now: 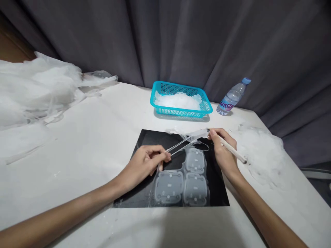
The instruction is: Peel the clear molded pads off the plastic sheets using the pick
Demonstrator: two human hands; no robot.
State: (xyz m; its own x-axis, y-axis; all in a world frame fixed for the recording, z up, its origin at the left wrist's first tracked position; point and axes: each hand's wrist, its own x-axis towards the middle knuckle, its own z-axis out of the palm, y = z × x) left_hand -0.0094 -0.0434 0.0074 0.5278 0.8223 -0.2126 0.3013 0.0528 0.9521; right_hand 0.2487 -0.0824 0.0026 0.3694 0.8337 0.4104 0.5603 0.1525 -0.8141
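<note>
The left hand [153, 159] has its fingers pinched shut on a thin, stretchy strip [199, 133], and the right hand [222, 148] is curled tight around a pale, round stick [232, 150], its tip by the strip's far end. The strip hangs over the back half of the black board [141, 191]. If the left hand pulls too hard, the strip might snap or spring back; if the stick slips, it could poke the fingers, though I can't tell how sharp it is. A big tug might also slide the smooth, flat board. Three see-through, round-cornered squares [169, 187] lie toward its front edge. At the worktop's back edge, a holey blue basket [181, 112] holds fluffy white stuff [178, 100].
</note>
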